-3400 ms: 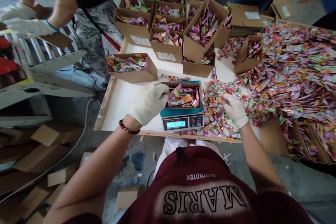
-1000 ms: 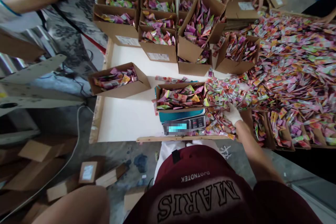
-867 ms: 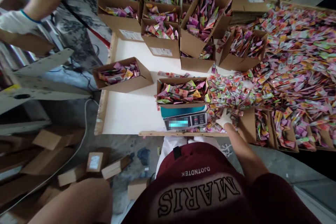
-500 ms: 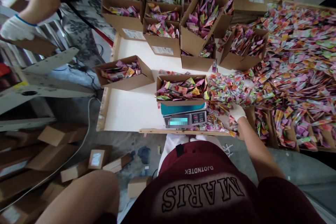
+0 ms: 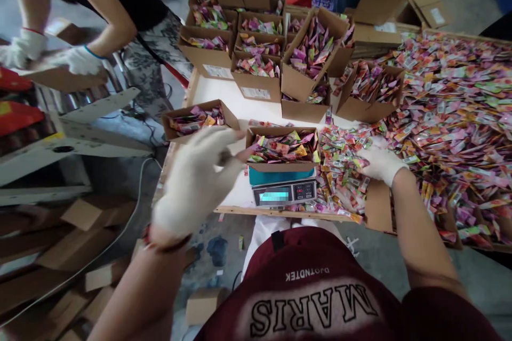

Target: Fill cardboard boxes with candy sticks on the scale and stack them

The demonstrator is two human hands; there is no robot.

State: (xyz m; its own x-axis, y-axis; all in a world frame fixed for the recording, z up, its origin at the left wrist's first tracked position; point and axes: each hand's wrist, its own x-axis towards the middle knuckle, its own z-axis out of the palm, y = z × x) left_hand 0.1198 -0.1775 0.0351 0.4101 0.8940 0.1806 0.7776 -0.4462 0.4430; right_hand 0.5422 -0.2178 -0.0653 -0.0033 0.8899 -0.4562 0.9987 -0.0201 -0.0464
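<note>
White cotton glove on my left hand, arm raised off my left side, forearm angled up toward the table. Fingers loosely spread, nothing in them, tips at the left wall of the cardboard box; motion blur, can't tell if they touch it. That box is full of sachets and sits on the teal scale at the near table edge, straight in front of me. Right hand, also gloved, palm down on the loose sachets right of the scale, fingers curled into the heap; can't tell whether it grips any. Around: one filled box alone on the table just beyond my left hand, stacked boxes behind, a tilted open box at the heap's edge. Co-worker's gloved hands on cardboard far left, well apart from mine. Versus half a second ago: left hand was out of view with only the arm showing low, now up at the box; right hand was at the near edge beside the scale, now further into the heap. Box on the scale unmoved.
</note>
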